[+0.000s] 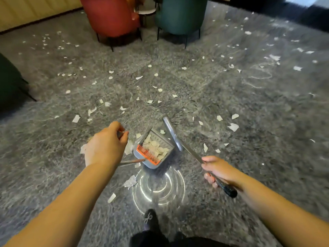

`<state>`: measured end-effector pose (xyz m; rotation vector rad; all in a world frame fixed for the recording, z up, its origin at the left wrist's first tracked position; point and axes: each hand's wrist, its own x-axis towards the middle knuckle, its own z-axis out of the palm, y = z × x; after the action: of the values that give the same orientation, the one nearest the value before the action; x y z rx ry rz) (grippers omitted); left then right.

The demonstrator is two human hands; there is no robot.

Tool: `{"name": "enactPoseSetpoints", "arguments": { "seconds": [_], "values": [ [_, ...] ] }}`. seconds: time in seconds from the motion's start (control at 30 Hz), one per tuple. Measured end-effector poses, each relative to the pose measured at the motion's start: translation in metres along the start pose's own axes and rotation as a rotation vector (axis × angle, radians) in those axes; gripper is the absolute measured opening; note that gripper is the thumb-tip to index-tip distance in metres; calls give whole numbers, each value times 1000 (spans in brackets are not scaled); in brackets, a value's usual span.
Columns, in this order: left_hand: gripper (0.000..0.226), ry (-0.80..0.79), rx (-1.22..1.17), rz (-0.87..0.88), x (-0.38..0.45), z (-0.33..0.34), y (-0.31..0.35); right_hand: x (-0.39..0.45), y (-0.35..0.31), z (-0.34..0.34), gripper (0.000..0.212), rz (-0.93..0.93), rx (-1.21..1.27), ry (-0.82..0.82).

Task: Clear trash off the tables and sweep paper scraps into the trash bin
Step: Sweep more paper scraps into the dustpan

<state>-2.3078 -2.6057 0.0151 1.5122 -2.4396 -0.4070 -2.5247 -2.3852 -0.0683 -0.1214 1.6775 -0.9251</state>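
Grey shag carpet (231, 107) fills almost the whole view, strewn with white paper scraps (233, 126) from the near middle out toward its far edge. Just ahead of the person, a grey dustpan (153, 150) with an orange comb strip (148, 155) along its rear rim sits tilted, holding a heap of scraps. The left hand (105, 145) is curled around a thin handle (131, 161) that runs to the pan; most of that handle is hidden behind the hand and wrist, so how it joins the pan cannot be made out. The right hand (218, 171) wraps firmly around the broom stick (192, 154), whose black end cap pokes out past the wrist. The broom head (171, 132) lies against the pan's right side, its bristles not discernible. Below the pan a shiny ringed glare blurs the carpet, and what causes it is unclear. At the carpet's far edge stand a red chair (110, 16) and a teal chair (179, 15), both cut off at the top. A dark seat (9, 82) is clipped by the left border. A dark shoe (150, 220) shows at the bottom edge, motion-blurred.
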Motion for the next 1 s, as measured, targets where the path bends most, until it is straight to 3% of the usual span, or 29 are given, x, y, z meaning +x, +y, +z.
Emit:
{"name": "enactPoseSetpoints", "arguments": {
  "seconds": [0.67,0.83,1.0],
  "values": [
    [13,-113,-45,390,348,70,166,164,-212,-98,35,-16,359,272],
    [15,-103,-40,435,421,104,227,210,-270,-149,45,-50,351,340],
    [14,-94,-45,459,507,148,307,274,-331,-227,41,-45,361,335]
  ]
}}
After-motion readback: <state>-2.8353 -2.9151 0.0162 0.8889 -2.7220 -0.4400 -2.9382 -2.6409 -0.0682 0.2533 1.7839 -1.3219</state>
